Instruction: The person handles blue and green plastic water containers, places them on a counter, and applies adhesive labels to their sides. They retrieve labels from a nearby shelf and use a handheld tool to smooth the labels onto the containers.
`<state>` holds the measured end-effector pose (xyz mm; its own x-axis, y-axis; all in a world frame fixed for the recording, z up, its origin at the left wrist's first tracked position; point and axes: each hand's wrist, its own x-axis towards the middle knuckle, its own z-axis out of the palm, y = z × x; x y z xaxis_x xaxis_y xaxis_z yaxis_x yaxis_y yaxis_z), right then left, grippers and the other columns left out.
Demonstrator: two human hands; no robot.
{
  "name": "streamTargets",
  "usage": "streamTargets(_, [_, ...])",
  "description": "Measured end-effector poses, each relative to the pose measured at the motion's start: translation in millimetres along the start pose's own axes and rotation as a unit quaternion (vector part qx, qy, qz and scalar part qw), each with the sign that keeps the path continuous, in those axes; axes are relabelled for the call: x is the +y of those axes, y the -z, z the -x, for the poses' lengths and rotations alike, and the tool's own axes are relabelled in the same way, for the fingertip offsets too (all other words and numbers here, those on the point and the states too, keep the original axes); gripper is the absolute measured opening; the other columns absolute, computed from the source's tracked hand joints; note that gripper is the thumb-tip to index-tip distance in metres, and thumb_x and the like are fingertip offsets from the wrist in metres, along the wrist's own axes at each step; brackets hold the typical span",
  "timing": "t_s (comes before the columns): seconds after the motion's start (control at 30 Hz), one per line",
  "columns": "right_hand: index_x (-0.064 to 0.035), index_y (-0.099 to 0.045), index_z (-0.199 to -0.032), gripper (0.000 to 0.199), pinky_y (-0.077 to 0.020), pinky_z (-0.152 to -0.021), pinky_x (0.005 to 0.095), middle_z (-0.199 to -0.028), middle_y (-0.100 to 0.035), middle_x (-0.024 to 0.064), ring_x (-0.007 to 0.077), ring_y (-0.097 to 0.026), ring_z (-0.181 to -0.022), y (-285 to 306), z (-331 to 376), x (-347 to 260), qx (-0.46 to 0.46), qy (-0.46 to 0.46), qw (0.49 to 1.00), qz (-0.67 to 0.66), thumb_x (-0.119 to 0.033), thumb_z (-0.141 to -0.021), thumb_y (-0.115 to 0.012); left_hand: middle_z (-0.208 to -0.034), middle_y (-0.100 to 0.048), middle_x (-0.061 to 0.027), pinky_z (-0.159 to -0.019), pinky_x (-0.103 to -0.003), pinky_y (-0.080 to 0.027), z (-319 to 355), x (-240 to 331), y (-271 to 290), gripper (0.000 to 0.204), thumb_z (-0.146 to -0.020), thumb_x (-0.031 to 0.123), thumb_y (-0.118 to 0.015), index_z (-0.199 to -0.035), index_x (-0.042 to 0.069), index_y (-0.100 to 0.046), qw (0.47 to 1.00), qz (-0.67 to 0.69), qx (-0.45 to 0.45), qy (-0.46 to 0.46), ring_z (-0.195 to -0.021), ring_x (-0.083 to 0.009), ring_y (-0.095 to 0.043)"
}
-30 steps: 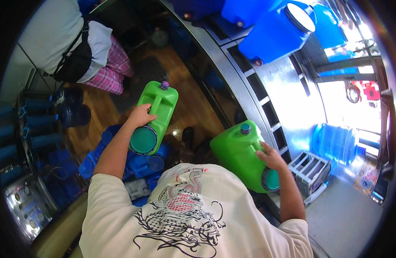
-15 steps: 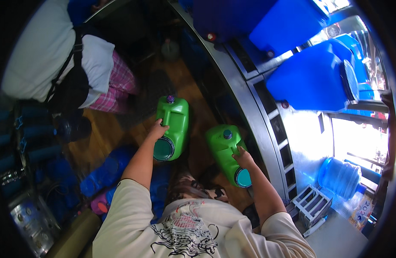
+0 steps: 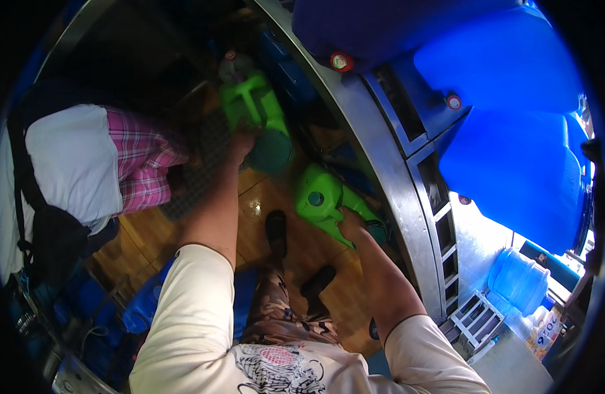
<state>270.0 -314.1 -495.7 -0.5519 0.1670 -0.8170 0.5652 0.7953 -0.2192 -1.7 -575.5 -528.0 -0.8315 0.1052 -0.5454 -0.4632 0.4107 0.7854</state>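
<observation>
My left hand (image 3: 240, 141) grips a green plastic jerrycan (image 3: 253, 105) with a dark round cap, held out ahead near the dark far end. A second green jerrycan (image 3: 325, 200), with a green screw cap on its side, hangs lower at the right with my right hand (image 3: 352, 223) closed on its handle. It sits close to the metal rack (image 3: 381, 171). My feet in dark shoes stand on the wooden floor (image 3: 276, 262) below.
Large blue water containers (image 3: 513, 131) fill the metal rack shelves on the right. A round blue water bottle (image 3: 516, 279) stands at the lower right. Another person in a white top and pink plaid shorts (image 3: 141, 161) is on the left. Blue crates (image 3: 92, 302) lie at the lower left.
Both green jerrycans have moved forward and down, away from my chest. The left one now reaches toward the dark far end, the right one sits low beside the rack.
</observation>
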Motion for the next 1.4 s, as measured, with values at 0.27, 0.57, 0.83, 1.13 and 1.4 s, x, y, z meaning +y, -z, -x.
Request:
streamTargets(0.27, [-0.0108,-0.051,-0.13,0.045,-0.0443,-0.098,0.0395,-0.124,-0.059,0.0177,0.0357,-0.055,-0.117,37.0,-57.9,-76.3,0.092,0.063,0.975,-0.192,-0.013,-0.087,-0.063,-0.145,-0.041,-0.0181,-0.109,-0.039,-0.032,0.8,-25.5,55.6,0.07,-0.09,0.037,-0.062,-0.147,0.011,-0.032,0.985,-0.062,-0.12,-0.106,-0.135,-0.028,-0.038])
streamTargets(0.57, [-0.0147,-0.056,-0.125,0.042,-0.0494,-0.088,0.043,-0.114,-0.064,0.0167,0.0329,-0.062,-0.104,47.6,79.2,-18.0,0.055,0.114,0.987,-0.097,-0.027,-0.086,-0.06,-0.149,-0.032,-0.0242,-0.112,-0.038,-0.029,169.4,-121.8,54.7,0.079,-0.09,0.041,-0.06,-0.145,-0.005,-0.025,0.924,-0.266,-0.246,0.124,-0.137,-0.033,-0.036])
streamTargets(0.83, [-0.0076,-0.066,-0.111,0.042,-0.0487,-0.09,0.0375,-0.1,-0.07,0.0124,0.0256,-0.066,-0.096,134.1,260.7,102.7,0.043,-0.027,0.968,-0.246,-0.043,-0.094,-0.052,-0.131,-0.055,-0.0209,-0.096,-0.038,-0.047,278.4,-90.8,22.9,0.074,-0.079,0.029,-0.075,-0.14,0.003,-0.042,0.913,-0.257,-0.31,0.073,-0.116,-0.0285,-0.058])
streamTargets(1.13, [0.0003,-0.054,-0.125,0.041,-0.0489,-0.084,0.0319,-0.081,-0.071,0.0127,0.0168,-0.067,-0.08,251.0,357.2,331.7,0.329,-0.061,0.825,-0.455,-0.026,-0.097,-0.04,-0.14,-0.044,-0.0203,-0.103,-0.04,-0.038,333.5,279.7,-117.3,0.093,-0.074,0.041,-0.08,-0.142,-0.003,-0.034,0.886,-0.142,-0.155,-0.413,-0.123,-0.0304,-0.047])
streamTargets(1.4, [-0.001,-0.066,-0.111,0.036,-0.0516,-0.081,0.0315,-0.091,-0.071,0.0098,0.0168,-0.067,-0.086,310.5,423.6,493.2,0.469,-0.057,0.78,-0.411,-0.028,-0.09,-0.057,-0.149,-0.029,-0.025,-0.107,-0.051,-0.034,426.6,505.8,-254.4,0.11,-0.057,0.069,-0.077,-0.144,0.013,-0.037,0.774,-0.279,0.056,-0.566,-0.135,-0.0428,-0.034])
